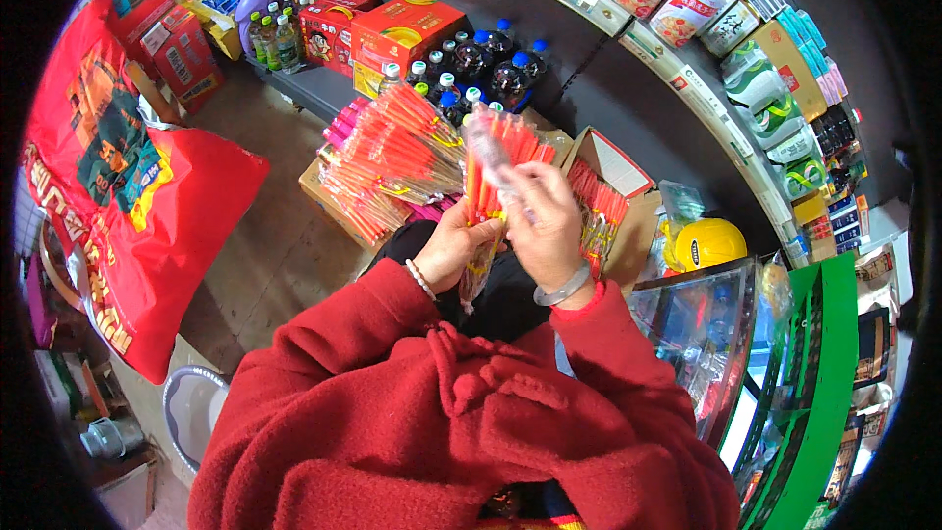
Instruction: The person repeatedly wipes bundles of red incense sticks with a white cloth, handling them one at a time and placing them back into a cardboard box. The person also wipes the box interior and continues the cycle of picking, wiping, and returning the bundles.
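Well, from my head view, my left hand (449, 247) is closed around a pack (477, 191) of orange sticks, in front of my tummy. My right hand (551, 221) is at its right side, fingers blurry; I can't tell how tight. I think I should squeeze softly so no stick snaps. Other packs (392, 132) crowd far left, a box (610, 153) far right, bottles (510, 79) farther. A big red bag (211, 201) hangs over the left side.

Before me, a cardboard box (309, 181) carries bundled red-tipped sticks (392, 137); my far grey ledge (319, 90) bears bottles (473, 61) and red cartons (407, 31).
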A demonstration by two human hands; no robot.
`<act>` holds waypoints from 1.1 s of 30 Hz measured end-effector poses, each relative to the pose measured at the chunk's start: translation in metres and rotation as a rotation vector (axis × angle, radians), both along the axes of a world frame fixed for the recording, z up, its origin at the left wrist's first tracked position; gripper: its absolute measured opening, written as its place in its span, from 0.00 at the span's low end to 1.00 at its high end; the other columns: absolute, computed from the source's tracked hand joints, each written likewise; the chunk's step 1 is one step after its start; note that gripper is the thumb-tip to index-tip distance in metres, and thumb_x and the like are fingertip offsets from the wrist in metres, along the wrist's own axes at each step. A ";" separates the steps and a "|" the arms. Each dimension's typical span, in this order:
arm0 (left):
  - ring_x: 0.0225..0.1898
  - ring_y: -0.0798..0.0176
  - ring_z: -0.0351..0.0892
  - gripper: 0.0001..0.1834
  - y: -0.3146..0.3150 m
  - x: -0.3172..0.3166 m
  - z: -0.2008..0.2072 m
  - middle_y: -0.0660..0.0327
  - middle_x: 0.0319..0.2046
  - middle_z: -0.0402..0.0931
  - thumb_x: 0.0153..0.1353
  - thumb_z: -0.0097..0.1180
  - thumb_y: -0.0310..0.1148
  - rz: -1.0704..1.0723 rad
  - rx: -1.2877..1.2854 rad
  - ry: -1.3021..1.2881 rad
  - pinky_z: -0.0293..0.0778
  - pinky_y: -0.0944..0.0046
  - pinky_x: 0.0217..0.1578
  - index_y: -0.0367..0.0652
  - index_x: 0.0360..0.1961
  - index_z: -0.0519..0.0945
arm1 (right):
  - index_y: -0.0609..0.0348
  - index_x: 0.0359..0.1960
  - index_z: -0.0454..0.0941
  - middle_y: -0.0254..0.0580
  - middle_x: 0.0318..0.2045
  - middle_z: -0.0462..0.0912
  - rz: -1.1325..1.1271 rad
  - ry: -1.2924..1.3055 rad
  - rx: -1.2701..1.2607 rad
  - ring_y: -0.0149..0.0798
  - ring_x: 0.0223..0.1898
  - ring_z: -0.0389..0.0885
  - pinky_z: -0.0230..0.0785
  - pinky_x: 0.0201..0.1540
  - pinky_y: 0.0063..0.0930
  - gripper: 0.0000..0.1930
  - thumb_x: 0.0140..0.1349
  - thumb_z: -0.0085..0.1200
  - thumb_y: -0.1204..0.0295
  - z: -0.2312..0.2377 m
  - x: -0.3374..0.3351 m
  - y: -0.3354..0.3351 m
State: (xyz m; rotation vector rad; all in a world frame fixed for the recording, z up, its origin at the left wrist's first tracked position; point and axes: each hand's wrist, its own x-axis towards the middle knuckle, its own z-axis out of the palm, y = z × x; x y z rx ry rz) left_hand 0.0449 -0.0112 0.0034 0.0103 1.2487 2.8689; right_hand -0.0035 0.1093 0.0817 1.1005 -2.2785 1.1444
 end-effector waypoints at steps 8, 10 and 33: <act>0.42 0.67 0.77 0.22 0.001 0.004 0.000 0.61 0.46 0.77 0.66 0.49 0.20 -0.064 -0.065 0.009 0.74 0.65 0.44 0.42 0.62 0.67 | 0.57 0.43 0.83 0.46 0.40 0.77 -0.123 0.123 0.126 0.45 0.40 0.80 0.75 0.42 0.35 0.15 0.53 0.56 0.82 -0.001 -0.013 0.004; 0.38 0.69 0.77 0.22 0.003 0.006 0.006 0.61 0.45 0.77 0.67 0.48 0.20 -0.065 -0.010 -0.029 0.75 0.67 0.41 0.43 0.61 0.67 | 0.60 0.45 0.83 0.46 0.42 0.78 -0.155 0.076 0.026 0.44 0.43 0.81 0.74 0.46 0.32 0.15 0.55 0.55 0.82 0.000 -0.023 0.010; 0.65 0.55 0.64 0.43 0.000 -0.002 0.007 0.45 0.68 0.58 0.60 0.60 0.24 0.106 -0.314 0.173 0.63 0.56 0.64 0.37 0.72 0.50 | 0.57 0.55 0.75 0.35 0.48 0.81 0.249 -1.266 -0.767 0.34 0.48 0.79 0.72 0.54 0.33 0.23 0.54 0.61 0.77 -0.053 -0.041 0.029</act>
